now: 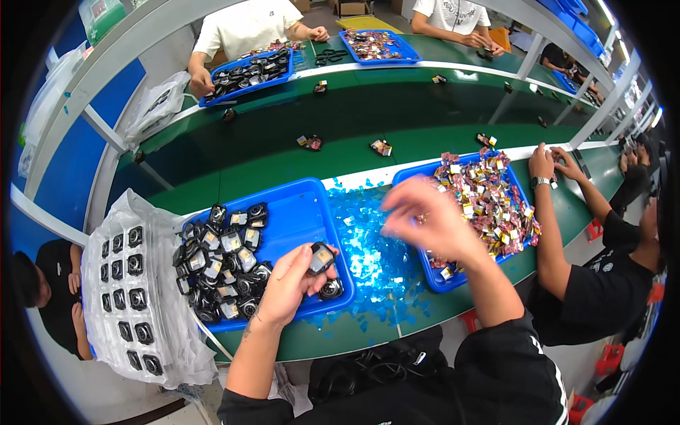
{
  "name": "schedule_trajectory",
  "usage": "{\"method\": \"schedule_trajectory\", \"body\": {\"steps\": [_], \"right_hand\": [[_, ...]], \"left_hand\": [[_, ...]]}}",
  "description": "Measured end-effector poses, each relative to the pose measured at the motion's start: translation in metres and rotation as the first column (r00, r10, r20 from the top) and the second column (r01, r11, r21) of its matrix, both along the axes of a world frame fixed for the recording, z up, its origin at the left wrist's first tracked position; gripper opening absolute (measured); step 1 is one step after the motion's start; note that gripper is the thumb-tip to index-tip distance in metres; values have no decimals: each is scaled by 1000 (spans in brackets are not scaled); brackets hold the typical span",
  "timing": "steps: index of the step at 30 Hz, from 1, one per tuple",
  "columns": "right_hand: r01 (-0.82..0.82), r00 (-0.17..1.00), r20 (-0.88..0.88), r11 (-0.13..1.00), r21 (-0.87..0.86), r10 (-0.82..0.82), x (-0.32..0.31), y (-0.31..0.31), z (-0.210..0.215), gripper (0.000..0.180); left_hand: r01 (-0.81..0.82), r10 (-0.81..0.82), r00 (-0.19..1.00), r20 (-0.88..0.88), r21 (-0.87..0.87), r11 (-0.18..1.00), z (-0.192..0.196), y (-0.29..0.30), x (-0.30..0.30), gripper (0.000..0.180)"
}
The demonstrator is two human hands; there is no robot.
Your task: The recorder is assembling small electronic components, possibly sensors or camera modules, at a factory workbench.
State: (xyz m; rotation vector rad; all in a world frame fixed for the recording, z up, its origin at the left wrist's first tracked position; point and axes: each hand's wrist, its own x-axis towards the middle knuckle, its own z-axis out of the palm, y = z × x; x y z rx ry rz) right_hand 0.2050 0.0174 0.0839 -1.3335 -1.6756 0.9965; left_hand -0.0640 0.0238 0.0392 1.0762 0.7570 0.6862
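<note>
My left hand [287, 282] is closed around a small black camera-like device [321, 259], holding it up over the right part of a blue tray [294, 205]. The device's pale, glossy rectangular face is turned upward. Under it in the tray lies another such device [331, 288], and a heap of the same black devices [225, 262] fills the tray's left side. My right hand [432, 216] is smeared by motion above the left edge of a second blue tray [438, 282]. Its fingers look bent, and whether they hold anything does not show.
Blue film scraps [372, 255] cover the green bench between the trays. Small components with reddish flexible pieces [489, 205] fill the right tray. Clear plastic trays with black devices [134, 283] are stacked at left. Co-workers sit across and at right; parts lie along the dark green belt [340, 113].
</note>
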Motion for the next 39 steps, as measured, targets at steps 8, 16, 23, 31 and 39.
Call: {"method": "schedule_trajectory", "body": {"steps": [8,16,23,31,39], "right_hand": [[151,669,651,923,354,-359,80,-1,-49,10],[226,897,337,952,206,-286,46,-39,-11,11],[76,996,-53,997,-15,-77,2,-53,2,14],[54,997,-49,998,25,-53,-19,-45,-13,11],[103,969,185,952,287,-161,-33,-40,-24,13]], "left_hand": [[-123,174,959,223,-224,967,-6,6,34,34],[-142,154,979,135,-93,985,-14,9,50,36],[86,-56,994,-94,362,928,-16,-3,64,19],[95,-78,995,-59,430,898,-12,-12,62,12],[-34,110,986,-124,495,868,-26,-17,61,13]]}}
